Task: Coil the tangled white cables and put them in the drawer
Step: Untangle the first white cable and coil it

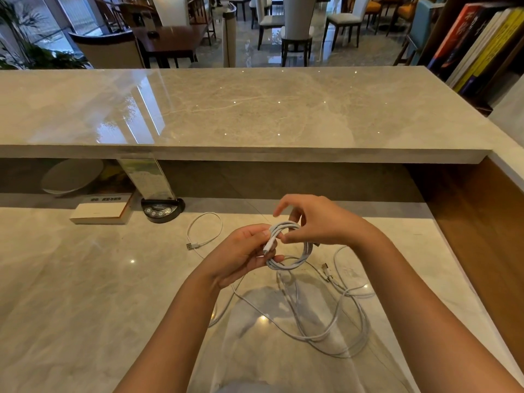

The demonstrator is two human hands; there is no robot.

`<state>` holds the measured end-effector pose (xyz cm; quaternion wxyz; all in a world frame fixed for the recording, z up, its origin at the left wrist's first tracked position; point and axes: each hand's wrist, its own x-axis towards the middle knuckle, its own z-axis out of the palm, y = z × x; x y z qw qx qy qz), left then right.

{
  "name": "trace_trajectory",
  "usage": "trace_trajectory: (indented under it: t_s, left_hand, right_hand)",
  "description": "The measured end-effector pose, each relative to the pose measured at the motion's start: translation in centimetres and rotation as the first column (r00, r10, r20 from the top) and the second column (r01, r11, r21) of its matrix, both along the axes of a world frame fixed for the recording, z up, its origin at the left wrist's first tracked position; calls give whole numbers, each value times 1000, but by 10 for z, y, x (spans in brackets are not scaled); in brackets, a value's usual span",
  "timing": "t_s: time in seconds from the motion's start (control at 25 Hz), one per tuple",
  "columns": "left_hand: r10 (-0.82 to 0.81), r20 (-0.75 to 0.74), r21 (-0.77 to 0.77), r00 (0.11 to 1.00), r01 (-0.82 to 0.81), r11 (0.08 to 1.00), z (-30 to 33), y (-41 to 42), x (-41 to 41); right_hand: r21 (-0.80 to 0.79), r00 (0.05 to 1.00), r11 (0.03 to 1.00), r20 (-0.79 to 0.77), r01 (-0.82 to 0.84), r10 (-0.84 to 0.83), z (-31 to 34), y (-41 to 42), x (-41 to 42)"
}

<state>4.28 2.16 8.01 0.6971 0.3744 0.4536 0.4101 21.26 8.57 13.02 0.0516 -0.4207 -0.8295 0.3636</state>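
- The left hand [241, 251], just below the centre of the frame, pinches a small coil of white cable [289, 245] between thumb and fingers, clenched on the bundle where a connector end [268, 248] pokes out
- The right hand [317, 222], beside it to the right, has thumb and a finger closed on the top of the same coil, with the forefinger lifted free and pointing left
- The coil hangs between the two hands, its lower arc dropping below the left fingers and clear of the counter [85, 307]
- Judged risk: the loops are held only by fingertip pinches, so easing either grip to tuck the end could let the coil spring open
- Judged risk: whether the held coil is free of the heap beneath cannot be told; if a strand links them, lifting it away would drag the rest
- Below the hands, lower centre to lower right, the loose tangled cables [334, 313] sprawl on the counter, with plugs [326, 272] lying just right of the coil
- A separate white cable loop [204, 231] lies left of the hands, uncoiled, near a black round base [162, 210] and a flat box [100, 212] at mid left
- No drawer is visible, so the stowing step looks some way off
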Motion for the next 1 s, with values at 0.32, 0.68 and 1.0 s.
trace_trajectory:
  t_s: [0.32, 0.68, 1.0]
  left_hand:
    - [206, -40, -3, 978, -207, 978, -3, -6, -1]
    - [519, -565, 597, 641, -116, 793, -9, -4, 3]
    - [561, -402, 357, 724, -440, 824, -14, -2, 11]
  right_hand:
    - [38, 992, 994, 61, 105, -107, -13, -8, 3]
    - [135, 984, 980, 83, 143, -155, -18, -14, -1]
    - [97, 946, 941, -32, 324, -322, -38, -17, -7]
